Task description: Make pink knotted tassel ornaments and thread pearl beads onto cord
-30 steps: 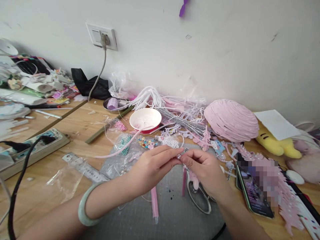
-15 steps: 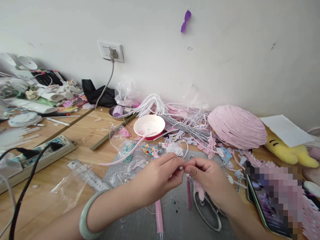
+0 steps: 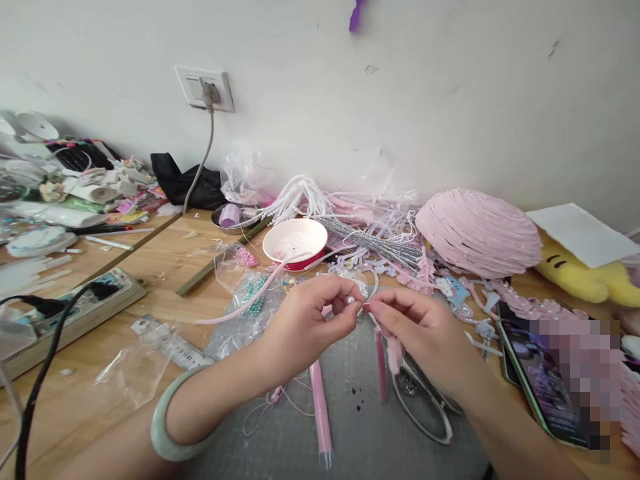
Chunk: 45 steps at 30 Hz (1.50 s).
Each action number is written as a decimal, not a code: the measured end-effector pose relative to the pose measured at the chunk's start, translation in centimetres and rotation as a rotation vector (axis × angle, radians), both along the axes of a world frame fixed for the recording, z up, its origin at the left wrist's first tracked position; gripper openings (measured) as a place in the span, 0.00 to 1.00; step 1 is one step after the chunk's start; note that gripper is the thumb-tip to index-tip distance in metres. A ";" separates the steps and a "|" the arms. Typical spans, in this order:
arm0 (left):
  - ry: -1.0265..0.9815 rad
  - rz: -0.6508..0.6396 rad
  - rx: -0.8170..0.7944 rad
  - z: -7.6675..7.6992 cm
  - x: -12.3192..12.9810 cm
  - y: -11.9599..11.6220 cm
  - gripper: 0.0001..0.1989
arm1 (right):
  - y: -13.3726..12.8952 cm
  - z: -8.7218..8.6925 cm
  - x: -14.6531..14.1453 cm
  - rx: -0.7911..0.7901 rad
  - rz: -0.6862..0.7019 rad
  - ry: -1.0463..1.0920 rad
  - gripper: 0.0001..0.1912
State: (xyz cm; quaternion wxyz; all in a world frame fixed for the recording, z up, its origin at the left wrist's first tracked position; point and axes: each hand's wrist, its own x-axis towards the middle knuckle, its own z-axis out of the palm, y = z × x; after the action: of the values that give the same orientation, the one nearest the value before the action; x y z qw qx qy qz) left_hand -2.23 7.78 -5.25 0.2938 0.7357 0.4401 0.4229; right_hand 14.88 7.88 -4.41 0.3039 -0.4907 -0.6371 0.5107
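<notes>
My left hand point(image 3: 315, 313) pinches a small white pearl bead point(image 3: 351, 300) between thumb and forefinger, above the grey cutting mat point(image 3: 350, 447). Fingertips of my right hand point(image 3: 415, 323) are pressed together and almost meet the left ones; what they grip is too small to make out. Below the right hand lie a metal hand tool with looped handles point(image 3: 425, 413), a slim pink stick point(image 3: 381, 367) and a fuzzy pink piece point(image 3: 395, 350). A pink tube-like strip point(image 3: 320, 407) and a thin pink cord point(image 3: 255, 417) rest on the mat near my left wrist.
Behind the hands stands a red and white bowl point(image 3: 295, 240), with green beads point(image 3: 257, 293) in front. A ruler point(image 3: 170, 343) and power strip point(image 3: 75, 320) lie left. Rightward are a phone point(image 3: 537, 380), a pink strip bundle point(image 3: 475, 233) and a yellow plush point(image 3: 585, 277).
The view has tilted down and shifted slightly. Both hands have turned a little, so the pearl bead and the fingertips show more clearly. The thin cord on the mat has come into fuller view.
</notes>
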 end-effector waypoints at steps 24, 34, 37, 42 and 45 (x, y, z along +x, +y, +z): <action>-0.301 -0.011 0.061 0.1 0.3 -1.3 0.10 | -1.5 0.4 -0.5 0.024 -0.091 0.129 0.09; -0.016 -0.010 0.376 0.5 -0.4 -0.9 0.05 | -1.3 0.8 -0.3 -0.072 -0.032 0.121 0.15; 0.009 -0.044 0.442 0.5 -0.5 -0.7 0.05 | -0.9 1.0 -0.1 -0.094 0.017 0.126 0.15; 0.060 -0.102 0.480 0.3 -0.5 -0.5 0.06 | -0.5 0.8 0.0 -0.165 0.053 0.144 0.16; 0.058 -0.112 0.416 0.3 -0.5 -0.5 0.05 | -0.4 0.5 0.0 -0.176 0.056 0.164 0.16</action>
State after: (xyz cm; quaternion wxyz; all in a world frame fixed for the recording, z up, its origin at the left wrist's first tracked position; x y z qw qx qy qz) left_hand -2.71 7.23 -4.90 0.1460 0.8155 0.3101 0.4664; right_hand 14.92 7.50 -3.89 0.2964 -0.4540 -0.5762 0.6116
